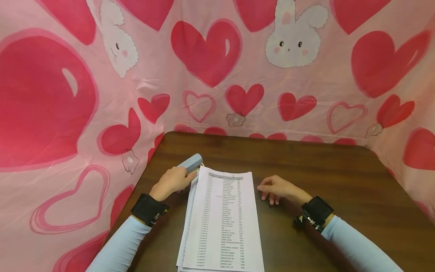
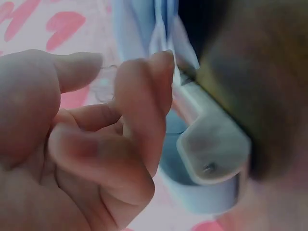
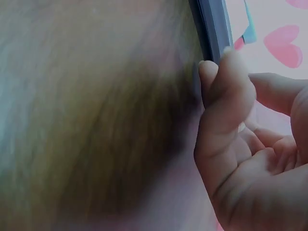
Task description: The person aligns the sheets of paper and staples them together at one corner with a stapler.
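A stack of printed sheets [image 1: 225, 223] lies on the table, its top page filled with rows of small text; the edges of lower sheets stick out on the left. At the stack's upper left corner is a light blue stapler [image 1: 191, 162] with a pale underside. My left hand [image 1: 172, 180] is right beside the stapler, fingers loosely bent; in the left wrist view the thumb stands apart and the stapler's pale end [image 2: 214, 149] shows behind the fingers. My right hand [image 1: 279, 188] rests by the stack's right edge, fingers loosely curled around nothing.
The brown wooden table [image 1: 340, 177] has rounded far corners. A pink cloth [image 1: 258, 79] with hearts and rabbits hangs behind it and along both sides. Black bands [image 1: 149, 210] with small devices sit on both wrists.
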`<state>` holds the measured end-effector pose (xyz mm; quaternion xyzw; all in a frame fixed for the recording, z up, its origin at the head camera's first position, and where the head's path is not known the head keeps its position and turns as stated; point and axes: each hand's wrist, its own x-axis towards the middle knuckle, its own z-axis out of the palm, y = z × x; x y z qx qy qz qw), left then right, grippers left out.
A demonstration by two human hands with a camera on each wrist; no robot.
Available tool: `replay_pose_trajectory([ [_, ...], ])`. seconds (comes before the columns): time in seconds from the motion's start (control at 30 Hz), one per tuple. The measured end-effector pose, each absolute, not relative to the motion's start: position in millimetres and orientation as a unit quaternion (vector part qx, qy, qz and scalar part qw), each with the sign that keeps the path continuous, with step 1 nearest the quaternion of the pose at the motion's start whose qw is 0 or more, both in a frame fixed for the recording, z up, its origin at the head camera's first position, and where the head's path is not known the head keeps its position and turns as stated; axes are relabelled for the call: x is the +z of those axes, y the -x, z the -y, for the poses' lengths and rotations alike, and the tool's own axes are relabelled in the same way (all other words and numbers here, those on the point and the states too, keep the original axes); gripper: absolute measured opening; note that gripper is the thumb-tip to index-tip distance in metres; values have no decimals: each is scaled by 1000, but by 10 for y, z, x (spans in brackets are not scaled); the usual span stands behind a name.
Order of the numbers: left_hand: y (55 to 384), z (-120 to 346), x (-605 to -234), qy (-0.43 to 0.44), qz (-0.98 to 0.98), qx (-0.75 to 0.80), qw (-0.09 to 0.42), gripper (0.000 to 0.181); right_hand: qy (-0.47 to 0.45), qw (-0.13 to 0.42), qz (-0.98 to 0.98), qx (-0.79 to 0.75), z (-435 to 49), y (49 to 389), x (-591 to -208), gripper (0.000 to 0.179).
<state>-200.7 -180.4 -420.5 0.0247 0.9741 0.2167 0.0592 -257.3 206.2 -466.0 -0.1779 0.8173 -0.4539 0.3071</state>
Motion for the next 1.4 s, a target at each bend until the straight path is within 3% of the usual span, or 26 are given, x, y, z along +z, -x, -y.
replay_pose_trajectory([
  [0.27, 1947, 1740, -4399, -35, -974, 210, 74, 55, 183, 334, -799, -466, -1926, 2562, -4705, 22],
  [0.97, 2074, 1613, -4518, -3, -941, 328, 81, 26, 158, 344, -786, -489, -1856, 2540, -4759, 21],
  [1.4, 2111, 1626, -4218, -101, -891, 442, 18, 26, 174, 299, -781, -520, -1971, 2558, -4698, 53],
])
